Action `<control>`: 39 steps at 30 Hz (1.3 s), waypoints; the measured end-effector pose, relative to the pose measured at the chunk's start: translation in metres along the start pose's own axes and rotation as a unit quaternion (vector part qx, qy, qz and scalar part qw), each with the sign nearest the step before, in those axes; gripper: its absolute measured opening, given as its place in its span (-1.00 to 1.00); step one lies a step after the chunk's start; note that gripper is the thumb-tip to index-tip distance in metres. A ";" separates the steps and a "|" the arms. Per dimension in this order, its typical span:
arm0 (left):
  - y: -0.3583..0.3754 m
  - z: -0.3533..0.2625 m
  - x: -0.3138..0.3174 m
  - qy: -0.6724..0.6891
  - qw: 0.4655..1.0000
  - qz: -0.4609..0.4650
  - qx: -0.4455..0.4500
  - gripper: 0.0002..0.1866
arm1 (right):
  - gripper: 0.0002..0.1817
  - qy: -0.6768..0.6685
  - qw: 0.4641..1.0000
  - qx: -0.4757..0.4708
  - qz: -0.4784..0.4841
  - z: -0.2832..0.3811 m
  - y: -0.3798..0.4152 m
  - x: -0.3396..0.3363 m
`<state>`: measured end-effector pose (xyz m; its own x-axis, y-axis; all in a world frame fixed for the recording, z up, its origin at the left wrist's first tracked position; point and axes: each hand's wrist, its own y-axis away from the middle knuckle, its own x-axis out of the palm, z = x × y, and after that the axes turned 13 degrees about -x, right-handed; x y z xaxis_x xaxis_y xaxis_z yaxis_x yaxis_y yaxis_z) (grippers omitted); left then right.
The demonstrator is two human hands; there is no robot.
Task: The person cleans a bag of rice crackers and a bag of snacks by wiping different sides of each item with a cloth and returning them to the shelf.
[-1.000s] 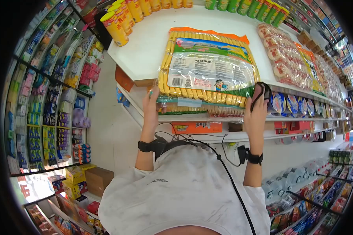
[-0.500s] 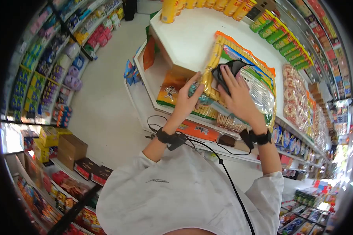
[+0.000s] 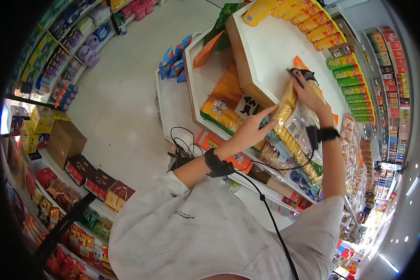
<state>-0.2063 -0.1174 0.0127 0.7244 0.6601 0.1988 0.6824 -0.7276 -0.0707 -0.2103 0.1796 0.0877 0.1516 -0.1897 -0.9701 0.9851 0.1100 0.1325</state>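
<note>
A large clear bag of golden stick-shaped snacks (image 3: 295, 148) lies tilted over the edge of the white shelf top. My right hand (image 3: 309, 95) reaches to its far end, fingers bent over a bunched black cloth (image 3: 305, 73). At the bag's left edge is my left hand (image 3: 253, 130), index finger stretched along the bag and thumb below. Between that thumb and finger shows a bit of a teal crumpled thing (image 3: 264, 122), mostly hidden. Black bands with a cable sit on both wrists.
The white hexagonal shelf top (image 3: 270, 51) carries yellow canisters (image 3: 312, 21) and green canisters (image 3: 354, 86) along its far side. On the tier below lies an orange-yellow bag (image 3: 221, 100). Blue packets (image 3: 175, 60) stand farther left. Stocked shelves line the floor, with a cardboard box (image 3: 65, 142).
My right hand has moved with the black cloth to the bag's far end. The bag now sits tilted, nearer the shelf edge. My left hand has followed to the right; the view has turned.
</note>
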 end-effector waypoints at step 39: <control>0.006 -0.009 0.001 -0.082 0.993 0.052 -0.064 -0.42 | 0.00 -0.245 0.873 0.409 -0.105 -0.200 0.194 -0.004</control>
<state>-0.2020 -0.1228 0.0218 0.8034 0.5946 0.0334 0.5931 -0.8039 0.0451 -0.0357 0.3969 0.0771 -0.2202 -0.5390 -0.8130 0.6940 -0.6723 0.2577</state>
